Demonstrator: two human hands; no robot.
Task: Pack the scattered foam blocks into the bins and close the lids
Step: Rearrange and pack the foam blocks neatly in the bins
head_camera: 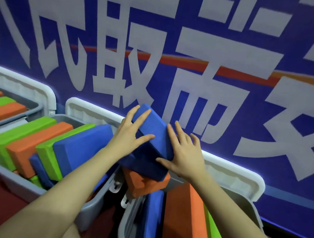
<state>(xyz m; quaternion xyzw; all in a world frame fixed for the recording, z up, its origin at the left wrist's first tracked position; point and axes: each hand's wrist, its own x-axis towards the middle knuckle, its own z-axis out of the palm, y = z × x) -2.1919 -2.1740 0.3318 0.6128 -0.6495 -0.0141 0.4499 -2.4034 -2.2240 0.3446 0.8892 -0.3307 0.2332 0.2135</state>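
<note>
A: Nearest us stands the right bin (127, 227), grey, its lid (241, 177) swung back against the wall. What do we see inside it?

B: A blue block (154, 214), an orange block (183, 218) and a green block (213, 234), all on edge side by side. A second orange block (145, 182) sits tilted over the bin's far left corner.

A: And on top of that one?

B: We hold a dark blue block (142, 164) there, with a brighter blue block (152, 129) lying slanted on it. Our left hand (131, 133) rests flat on the bright block's left side, fingers (143, 116) straight and spread. Our right hand (183, 155) presses its right end, fingers straight too, thumb along the lower edge. Neither hand curls round anything.

A: To the left?

B: The middle bin (92, 205), packed with leaning blocks: green, orange, a small blue one, green, blue. Its lid (90, 111) is open as well.

A: Farther still?

B: A third bin (31, 109) at the far left holds orange and green blocks, lid up. Behind everything runs a blue wall (267, 39) with large white characters and a red stripe. The floor (4, 201) is dark red.
</note>
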